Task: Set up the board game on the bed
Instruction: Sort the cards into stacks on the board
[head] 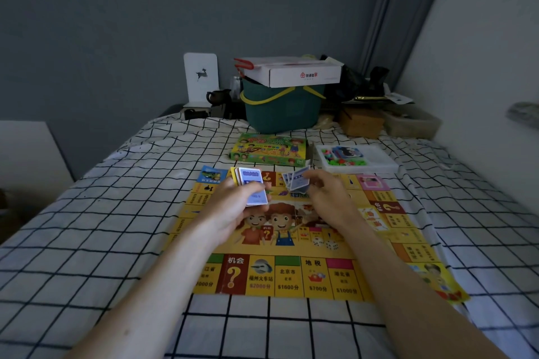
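Note:
A yellow game board lies flat on the checked bed sheet. My left hand grips a stack of blue-and-white cards above the board's far half. My right hand pinches a few fanned blue cards just right of the stack. Two white dice rest on the board's middle, below my right wrist. The green game box lies beyond the board, and a white tray of small coloured pieces sits to its right.
A teal basket with yellow handles stands at the bed's head with a white carton on top. A brown box and clutter fill the back right. A white wall runs along the right side.

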